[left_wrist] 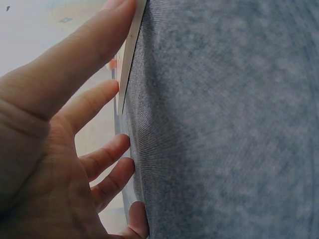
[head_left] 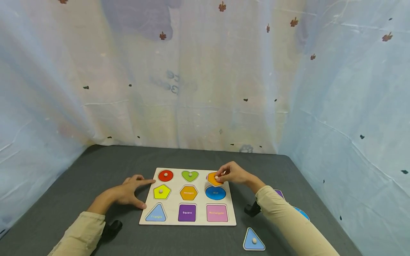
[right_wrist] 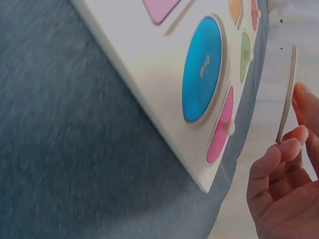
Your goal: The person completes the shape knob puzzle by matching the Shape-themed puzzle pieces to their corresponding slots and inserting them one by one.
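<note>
A white shape puzzle board (head_left: 201,222) lies flat on the table. My left hand (head_left: 129,192) touches its left edge with thumb and index finger, the other fingers loosely spread. Above the board's far right corner, my right hand (head_left: 235,173) pinches the knob of an orange hexagon puzzle piece (head_left: 213,179); the right wrist view shows that piece (right_wrist: 287,94) edge-on, off the board. A red circle (head_left: 165,175), a green heart (head_left: 185,174), a yellow pentagon (head_left: 164,193) and a pink knobbed piece (right_wrist: 219,137) sit in the board. Printed words show in the Hexagon (head_left: 188,195), Oval, Triangle, Square and Rectangular recesses.
A blue triangle piece (head_left: 251,237) with a knob lies right of the board, near the front. Farther right, a purple piece (head_left: 279,193) and a blue rounded piece (head_left: 302,212) are partly hidden by my right sleeve. The table (head_left: 192,241) has a dark grey cover, and pale curtains (head_left: 205,89) surround it.
</note>
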### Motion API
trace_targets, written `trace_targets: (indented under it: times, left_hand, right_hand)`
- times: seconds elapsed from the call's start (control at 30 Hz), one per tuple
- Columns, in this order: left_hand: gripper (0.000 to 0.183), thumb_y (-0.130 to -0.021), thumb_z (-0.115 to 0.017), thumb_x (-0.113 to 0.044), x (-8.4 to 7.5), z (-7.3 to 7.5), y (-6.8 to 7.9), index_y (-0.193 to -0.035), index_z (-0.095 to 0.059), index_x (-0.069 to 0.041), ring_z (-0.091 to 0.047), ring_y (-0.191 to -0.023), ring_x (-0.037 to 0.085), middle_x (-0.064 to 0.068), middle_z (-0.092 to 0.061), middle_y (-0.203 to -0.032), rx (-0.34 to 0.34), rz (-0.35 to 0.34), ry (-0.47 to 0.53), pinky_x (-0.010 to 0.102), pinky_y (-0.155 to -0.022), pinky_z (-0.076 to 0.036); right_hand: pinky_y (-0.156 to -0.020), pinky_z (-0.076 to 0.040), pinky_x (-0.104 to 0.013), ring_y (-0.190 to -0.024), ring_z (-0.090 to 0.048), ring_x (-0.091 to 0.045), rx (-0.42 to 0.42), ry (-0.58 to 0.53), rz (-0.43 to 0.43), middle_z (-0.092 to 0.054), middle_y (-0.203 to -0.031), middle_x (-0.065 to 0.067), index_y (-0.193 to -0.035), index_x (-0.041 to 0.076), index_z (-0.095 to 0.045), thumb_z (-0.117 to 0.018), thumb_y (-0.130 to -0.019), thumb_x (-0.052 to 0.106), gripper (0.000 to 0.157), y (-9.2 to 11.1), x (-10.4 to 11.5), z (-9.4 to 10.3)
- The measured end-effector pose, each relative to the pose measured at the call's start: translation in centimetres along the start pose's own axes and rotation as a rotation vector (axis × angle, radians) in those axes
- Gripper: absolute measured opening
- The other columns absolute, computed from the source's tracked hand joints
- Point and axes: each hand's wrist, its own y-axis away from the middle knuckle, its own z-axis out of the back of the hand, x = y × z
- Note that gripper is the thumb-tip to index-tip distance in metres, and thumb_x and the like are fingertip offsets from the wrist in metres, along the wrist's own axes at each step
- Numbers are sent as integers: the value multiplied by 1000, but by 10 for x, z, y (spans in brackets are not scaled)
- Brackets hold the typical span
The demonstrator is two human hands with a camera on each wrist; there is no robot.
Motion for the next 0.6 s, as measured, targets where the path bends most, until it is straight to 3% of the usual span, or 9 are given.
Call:
trace_targets:
  times: [0.17,0.6]
  left_hand:
    - [98,-69,-92,-40,0,0,-1,-153,-45,-23,-36,-129,47,23,-35,-146,1,6,-1,76,-100,-35]
    - [97,-69,-93,-41,0,-1,-1,-152,-46,-24,-37,-127,46,23,-36,-146,-4,6,-4,75,-99,-36]
  right_hand:
    - [-67,-49,-23,-76,-57,-18,9,-5,-4,-71,-98,-19,-106,-3,-75,-71,-93,8,17,-8,3,-9]
    - [-71,-56,-22,-73,-62,-12,19,-32,-44,-73,-97,-15,-104,-2,-76,-73,-92,7,15,-28,19,-42]
